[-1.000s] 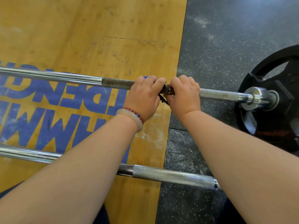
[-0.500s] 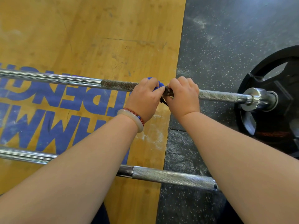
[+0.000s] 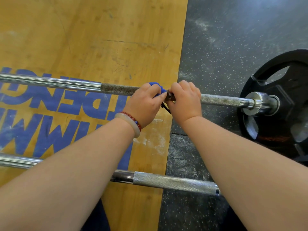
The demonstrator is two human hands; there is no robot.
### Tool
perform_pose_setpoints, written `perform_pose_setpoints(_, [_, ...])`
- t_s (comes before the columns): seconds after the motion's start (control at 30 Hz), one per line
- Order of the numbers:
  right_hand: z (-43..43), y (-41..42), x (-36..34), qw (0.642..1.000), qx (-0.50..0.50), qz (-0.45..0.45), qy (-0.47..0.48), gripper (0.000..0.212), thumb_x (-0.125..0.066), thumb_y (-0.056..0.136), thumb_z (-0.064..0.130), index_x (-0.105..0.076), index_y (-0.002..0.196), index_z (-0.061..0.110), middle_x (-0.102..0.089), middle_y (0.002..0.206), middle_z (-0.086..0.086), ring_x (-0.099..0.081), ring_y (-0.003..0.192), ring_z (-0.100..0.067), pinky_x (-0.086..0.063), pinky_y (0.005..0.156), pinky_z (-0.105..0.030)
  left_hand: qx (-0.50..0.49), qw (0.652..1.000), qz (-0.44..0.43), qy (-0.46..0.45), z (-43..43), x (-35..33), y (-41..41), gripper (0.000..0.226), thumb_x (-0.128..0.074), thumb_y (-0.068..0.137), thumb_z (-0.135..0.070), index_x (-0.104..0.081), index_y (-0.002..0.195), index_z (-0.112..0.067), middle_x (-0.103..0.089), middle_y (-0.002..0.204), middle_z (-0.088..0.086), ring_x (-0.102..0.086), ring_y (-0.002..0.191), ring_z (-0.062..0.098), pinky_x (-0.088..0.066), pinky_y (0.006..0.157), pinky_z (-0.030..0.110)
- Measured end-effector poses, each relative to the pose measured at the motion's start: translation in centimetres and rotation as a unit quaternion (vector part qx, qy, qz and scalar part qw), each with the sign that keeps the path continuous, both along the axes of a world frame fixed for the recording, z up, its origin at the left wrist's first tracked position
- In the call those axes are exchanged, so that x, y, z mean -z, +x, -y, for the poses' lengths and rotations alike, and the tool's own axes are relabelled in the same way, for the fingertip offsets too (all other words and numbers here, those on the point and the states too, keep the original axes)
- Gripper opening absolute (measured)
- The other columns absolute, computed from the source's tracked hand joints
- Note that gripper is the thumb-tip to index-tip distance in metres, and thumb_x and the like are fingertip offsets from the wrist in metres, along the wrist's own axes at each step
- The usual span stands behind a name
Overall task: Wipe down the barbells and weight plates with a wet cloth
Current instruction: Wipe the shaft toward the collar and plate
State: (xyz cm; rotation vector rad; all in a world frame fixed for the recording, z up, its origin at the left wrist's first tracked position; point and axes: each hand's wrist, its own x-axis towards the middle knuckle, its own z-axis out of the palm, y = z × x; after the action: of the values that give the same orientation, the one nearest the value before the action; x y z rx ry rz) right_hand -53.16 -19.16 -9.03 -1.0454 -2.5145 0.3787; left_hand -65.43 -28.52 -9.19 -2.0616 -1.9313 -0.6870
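Our left hand (image 3: 143,104) curls round the blue cloth (image 3: 155,86) and squeezes it onto the far barbell (image 3: 66,84). Our right hand (image 3: 185,99) curls round the same bar just beside it, touching a small dark thing (image 3: 170,97) we cannot name. We think the bar could roll on its round weight plate (image 3: 283,77), and the cloth could snag on the rough part. The near barbell (image 3: 175,182) lies across the yellow wood floor (image 3: 100,39) and the black speckled mat (image 3: 233,39). White dust (image 3: 150,140) is there too.

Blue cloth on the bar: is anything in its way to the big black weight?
Yes. Beside the blue cloth in the left hand, a small dark thing sits on the barbell, then the right hand. Past that the bar looks bare up to the weight plate.
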Motion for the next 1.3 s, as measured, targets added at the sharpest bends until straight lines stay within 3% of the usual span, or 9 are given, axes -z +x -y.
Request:
perform_pose_setpoints(0.2, [-0.3,0.0,-0.4,0.999,-0.014,0.04,-0.022,0.019,-0.072,0.075,0.019,-0.057,0.083,0.01,-0.052,0.085,-0.006,-0.046,0.084,-0.029,-0.025,0.077,-0.033,0.031,0.997,-0.034,-0.054,2.4,1.5,-1.1,0.018,-0.058,0.084,0.002,-0.071,0.095,-0.001,-0.057,0.078,0.013,-0.047,0.062,0.026,-0.05,0.057,0.039])
perform_pose_setpoints(0.3, [-0.3,-0.2,-0.4,0.999,-0.011,0.044,-0.022,0.02,-0.072,0.076,0.02,-0.057,0.084,0.011,-0.052,0.086,-0.007,-0.046,0.086,-0.029,-0.022,0.077,-0.031,-0.01,0.999,0.008,-0.052,2.8,0.6,-1.0,0.014,-0.062,0.083,0.003,-0.071,0.094,0.001,-0.057,0.078,0.014,-0.049,0.063,0.028,-0.048,0.057,0.04])
perform_pose_setpoints(0.47, [-0.3,-0.1,-0.7,0.998,-0.01,0.062,-0.029,0.014,-0.065,0.08,0.019,-0.057,0.089,0.012,-0.048,0.089,-0.003,-0.045,0.091,-0.028,-0.024,0.08,-0.03,-0.14,0.984,0.106,0.021,0.2,-2.8,-2.1,0.019,-0.053,0.088,-0.003,-0.069,0.095,0.006,-0.058,0.087,0.02,-0.055,0.079,0.037,-0.045,0.072,0.038])
perform_pose_setpoints(0.57, [-0.8,0.1,-1.6,0.992,-0.058,0.097,-0.048,0.023,-0.06,0.085,0.036,-0.056,0.095,0.015,-0.047,0.09,0.003,-0.045,0.09,-0.023,-0.029,0.081,-0.031,-0.223,0.967,0.112,-0.046,0.3,-2.0,-3.4,0.02,-0.052,0.089,-0.009,-0.07,0.089,-0.002,-0.058,0.09,0.017,-0.052,0.081,0.038,-0.048,0.071,0.046])
perform_pose_setpoints(0.67, [-1.7,-0.6,-2.6,0.972,-0.111,0.201,-0.058,0.031,-0.05,0.091,0.051,-0.059,0.096,0.021,-0.058,0.088,0.004,-0.053,0.086,-0.022,-0.035,0.073,-0.034,-0.221,0.969,0.089,-0.056,0.5,-1.3,-2.8,0.023,-0.047,0.084,-0.012,-0.068,0.079,-0.004,-0.058,0.086,0.015,-0.05,0.071,0.035,-0.046,0.064,0.041])
perform_pose_setpoints(0.87, [-1.3,-0.9,-2.3,0.982,-0.081,0.158,-0.07,0.014,-0.06,0.089,0.033,-0.059,0.095,0.02,-0.055,0.091,0.005,-0.047,0.094,-0.021,-0.028,0.076,-0.031,-0.197,0.976,0.095,-0.02,1.8,-0.5,-1.9,0.023,-0.048,0.087,-0.01,-0.069,0.093,-0.002,-0.058,0.09,0.017,-0.053,0.074,0.036,-0.048,0.068,0.042])
perform_pose_setpoints(1.0, [-0.4,-1.0,-1.8,0.989,-0.041,0.141,-0.033,0.019,-0.065,0.085,0.026,-0.049,0.092,0.019,-0.04,0.091,0.006,-0.036,0.092,-0.019,-0.015,0.076,-0.026,-0.343,0.929,0.139,-0.004,2.9,-1.0,-3.8,0.02,-0.052,0.087,-0.008,-0.069,0.094,-0.001,-0.056,0.095,0.02,-0.052,0.083,0.039,-0.043,0.072,0.042])
perform_pose_setpoints(1.1, [0.1,-0.9,-1.4,0.99,-0.024,0.135,-0.018,0.017,-0.064,0.086,0.024,-0.051,0.094,0.017,-0.043,0.093,0.003,-0.041,0.096,-0.022,-0.019,0.08,-0.029,-0.433,0.883,0.176,-0.031,2.7,-1.5,-5.0,0.024,-0.047,0.09,-0.01,-0.068,0.098,-0.001,-0.053,0.107,0.021,-0.049,0.096,0.038,-0.036,0.082,0.039])
perform_pose_setpoints(1.3, [0.2,-0.7,-1.0,0.991,-0.034,0.126,-0.012,0.019,-0.061,0.086,0.027,-0.054,0.1,0.016,-0.048,0.095,0.001,-0.044,0.095,-0.024,-0.024,0.085,-0.031,-0.32,0.934,0.156,-0.013,1.5,-0.6,-1.8,0.014,-0.054,0.083,-0.003,-0.067,0.08,0.0,-0.057,0.087,0.018,-0.05,0.074,0.036,-0.04,0.069,0.037])
